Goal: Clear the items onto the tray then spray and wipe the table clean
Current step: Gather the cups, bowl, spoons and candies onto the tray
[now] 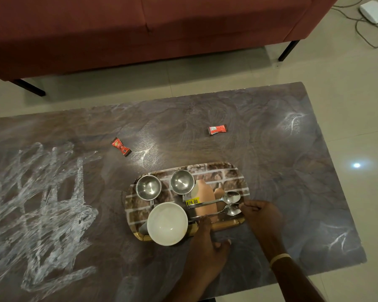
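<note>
A brick-patterned tray (pixel 227 175) lies on the dark marbled table (pixel 271 149). It carries two steel cups (pixel 148 187) (pixel 181 182), a white bowl (pixel 167 223) and two spoons lying side by side. My right hand (pixel 262 216) pinches the bowl end of the nearer spoon (pixel 232 209). My left hand (pixel 205 240) reaches in with straight fingers, its fingertips touching that spoon's handle. The farther spoon (pixel 231 196) rests untouched. Two red wrappers (pixel 121 147) (pixel 217 129) lie on the table beyond the tray.
White scribbled smears (pixel 42 192) cover the table's left part, with fainter streaks on the right. A red sofa (pixel 140 29) stands beyond the table's far edge. A white device (pixel 374 10) with a cable lies on the tiled floor at top right.
</note>
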Tool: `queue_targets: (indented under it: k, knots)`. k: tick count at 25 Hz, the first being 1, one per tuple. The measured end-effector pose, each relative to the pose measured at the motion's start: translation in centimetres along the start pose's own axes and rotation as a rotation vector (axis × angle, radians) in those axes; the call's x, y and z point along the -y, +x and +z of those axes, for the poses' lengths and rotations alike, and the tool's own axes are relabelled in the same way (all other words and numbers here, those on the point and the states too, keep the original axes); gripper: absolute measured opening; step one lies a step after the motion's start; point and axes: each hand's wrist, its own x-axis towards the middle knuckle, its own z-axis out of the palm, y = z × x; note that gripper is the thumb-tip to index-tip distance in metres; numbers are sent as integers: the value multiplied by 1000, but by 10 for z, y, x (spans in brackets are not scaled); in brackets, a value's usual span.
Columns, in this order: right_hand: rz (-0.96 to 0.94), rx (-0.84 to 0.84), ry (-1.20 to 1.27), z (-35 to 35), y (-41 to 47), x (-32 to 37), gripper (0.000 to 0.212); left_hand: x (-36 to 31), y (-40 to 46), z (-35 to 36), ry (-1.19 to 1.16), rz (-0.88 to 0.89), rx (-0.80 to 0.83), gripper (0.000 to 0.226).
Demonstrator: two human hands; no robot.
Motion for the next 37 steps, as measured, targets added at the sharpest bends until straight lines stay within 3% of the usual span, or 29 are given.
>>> queue_targets:
  k: [4,7,9,12,15,23,28,32,35,37]
  knots:
    - [-2,-99,41,-6,16,10,29,-18,-4,-10,-22,45,-22,52]
    - [-89,-62,135,-17,45,45,27,-53,12,-24,-135,104,-60,39]
    - [-144,-38,155,-17,73,71,24,-83,35,-38,-202,34,-52,39]
    - [-208,-29,159,-6,123,102,16,-117,92,-60,-278,-53,-148,13]
    - [-256,-34,104,10,164,119,14,-130,148,-74,-373,-139,-251,31]
    - [-181,-55,129,39,215,122,16,-136,224,-87,-283,-171,-465,21]
    - [-131,34,200,43,218,124,11,-146,232,-83,-233,-103,-417,6]
    - [-34,143,409,34,203,121,15,-152,216,-86,-277,-82,-383,20]
    - [-6,239,476,14,168,108,15,-152,197,-99,-205,-31,-256,7]
    - [-1,258,428,4,134,95,27,-148,184,-109,-37,28,-150,7]
